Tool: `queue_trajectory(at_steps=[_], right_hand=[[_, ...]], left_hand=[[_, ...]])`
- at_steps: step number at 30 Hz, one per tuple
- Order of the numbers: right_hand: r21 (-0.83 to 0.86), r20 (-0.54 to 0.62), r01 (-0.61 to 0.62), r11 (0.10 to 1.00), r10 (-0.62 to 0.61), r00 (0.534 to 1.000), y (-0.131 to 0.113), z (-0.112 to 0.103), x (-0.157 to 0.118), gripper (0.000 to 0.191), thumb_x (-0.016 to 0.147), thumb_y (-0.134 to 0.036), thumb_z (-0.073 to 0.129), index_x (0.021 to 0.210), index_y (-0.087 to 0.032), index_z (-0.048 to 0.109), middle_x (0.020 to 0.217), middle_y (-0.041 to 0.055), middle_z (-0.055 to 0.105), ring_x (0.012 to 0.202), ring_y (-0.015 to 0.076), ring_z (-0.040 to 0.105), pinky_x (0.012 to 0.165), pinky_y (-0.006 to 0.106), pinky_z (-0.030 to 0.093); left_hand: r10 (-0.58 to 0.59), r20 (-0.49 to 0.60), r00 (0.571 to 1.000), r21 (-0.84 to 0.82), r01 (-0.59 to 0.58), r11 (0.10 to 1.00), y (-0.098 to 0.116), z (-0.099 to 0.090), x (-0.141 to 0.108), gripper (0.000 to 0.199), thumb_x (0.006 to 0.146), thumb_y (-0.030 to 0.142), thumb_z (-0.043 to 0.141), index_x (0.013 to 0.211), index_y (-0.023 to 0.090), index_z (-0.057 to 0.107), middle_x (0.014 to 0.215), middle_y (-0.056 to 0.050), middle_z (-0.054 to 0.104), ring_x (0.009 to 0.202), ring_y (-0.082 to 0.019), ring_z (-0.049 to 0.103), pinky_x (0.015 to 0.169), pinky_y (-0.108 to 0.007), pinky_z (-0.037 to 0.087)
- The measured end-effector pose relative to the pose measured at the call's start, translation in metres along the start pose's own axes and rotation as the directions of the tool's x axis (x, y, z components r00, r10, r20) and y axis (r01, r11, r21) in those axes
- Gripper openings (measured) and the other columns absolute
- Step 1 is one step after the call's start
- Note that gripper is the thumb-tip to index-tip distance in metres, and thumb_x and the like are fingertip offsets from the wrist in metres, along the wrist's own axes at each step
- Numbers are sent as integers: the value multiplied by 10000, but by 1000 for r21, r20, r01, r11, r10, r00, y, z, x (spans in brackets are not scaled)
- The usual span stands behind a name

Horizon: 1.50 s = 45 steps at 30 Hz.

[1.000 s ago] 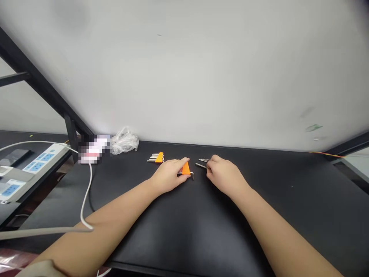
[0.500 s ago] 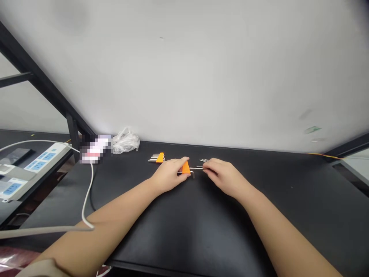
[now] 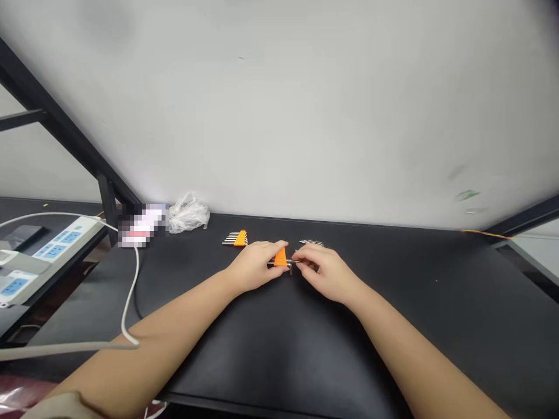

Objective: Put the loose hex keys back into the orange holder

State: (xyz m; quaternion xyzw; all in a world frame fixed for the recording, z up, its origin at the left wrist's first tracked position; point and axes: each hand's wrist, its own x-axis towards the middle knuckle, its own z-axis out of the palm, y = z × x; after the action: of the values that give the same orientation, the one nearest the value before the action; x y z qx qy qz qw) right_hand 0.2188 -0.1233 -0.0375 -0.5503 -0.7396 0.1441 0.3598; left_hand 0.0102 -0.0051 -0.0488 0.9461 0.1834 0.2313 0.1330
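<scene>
My left hand [image 3: 255, 265] is closed around an orange hex key holder [image 3: 280, 256], thumb at its near edge and fingers at its far edge. At least one hex key passes through it, a bent end showing on the right. Just right of the holder, my right hand [image 3: 325, 270] pinches a metal hex key [image 3: 295, 261] whose end meets the holder; how deep it sits I cannot tell. Beyond my right hand lie several loose hex keys [image 3: 311, 242], partly hidden. A second orange holder [image 3: 240, 238] filled with several hex keys lies behind my left hand.
A crumpled clear plastic bag [image 3: 189, 214] lies by the wall, beside a blurred-out item [image 3: 142, 226]. At the left are a white power strip [image 3: 61, 247] and a dark phone [image 3: 24, 237]. A white cable [image 3: 130, 291] hangs across my left forearm.
My right hand has moved left with the hex key, closing most of the gap to the holder. My left hand still grips the holder in nearly the same place.
</scene>
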Motion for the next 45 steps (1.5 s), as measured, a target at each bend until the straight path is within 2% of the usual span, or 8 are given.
queue_trajectory(at_steps=[8,13,16,20,25,33,40,45], right_hand=[[447,88,-165,879,141,986,6,20,3,249,833,-109,519,1047,-225,569,928,15,640,771,156,627,690,314,538],[-121,-140,-72,990,55,989,24,2,3,169,911,-203,552,1040,-218,660,1018,66,631,834,191,616,780,372,525],[-398,-108,-97,912,59,992,36,-9,2,184,926,-198,549,1045,-218,688,1031,91,621,928,234,614,813,389,516],[-520,-25,-138,843,146,989,34,-11,1,113,876,-155,574,795,-207,634,873,74,606,788,211,601,695,337,482],[-402,23,-154,903,178,984,14,-11,-1,96,843,-145,577,786,-222,583,807,21,622,648,156,561,599,286,418],[-267,34,44,963,-36,999,8,-12,-2,170,980,-191,477,992,-240,639,917,42,639,823,187,617,719,323,505],[-286,-1,89,954,-93,996,-6,-4,-5,252,1015,-205,442,1088,-255,678,1057,82,645,876,203,642,798,371,548],[-67,-15,72,995,-73,997,-19,6,-2,225,953,-158,498,1120,-242,624,1036,73,627,845,184,620,749,343,543]], left_hand=[[30,75,997,-4,-30,1000,9,-6,2,426,891,372,686,1276,218,588,922,-22,675,867,-191,646,812,-311,507],[-3,47,999,-3,3,1000,6,-1,0,554,903,439,679,1391,226,526,895,-25,666,866,-201,646,807,-323,514],[-2,44,999,3,2,1000,4,2,0,581,917,426,671,1433,229,493,915,-34,666,892,-210,650,812,-332,519],[-6,35,999,-4,6,1000,3,2,0,595,965,421,613,1495,226,424,964,-54,677,931,-227,655,846,-364,525],[-29,52,998,16,28,999,3,0,1,584,984,416,588,1506,228,405,1040,-73,692,997,-251,656,908,-403,517],[-13,40,999,7,13,1000,2,2,1,568,991,385,576,1501,215,392,1074,-83,693,1024,-253,648,927,-420,515],[5,80,997,42,-8,999,10,-2,3,502,984,407,584,1423,205,450,1065,-84,676,1023,-263,620,955,-440,469],[84,62,995,43,-87,995,17,-3,4,355,971,421,601,1261,221,559,1049,-79,656,1098,-279,574,1049,-471,396]])
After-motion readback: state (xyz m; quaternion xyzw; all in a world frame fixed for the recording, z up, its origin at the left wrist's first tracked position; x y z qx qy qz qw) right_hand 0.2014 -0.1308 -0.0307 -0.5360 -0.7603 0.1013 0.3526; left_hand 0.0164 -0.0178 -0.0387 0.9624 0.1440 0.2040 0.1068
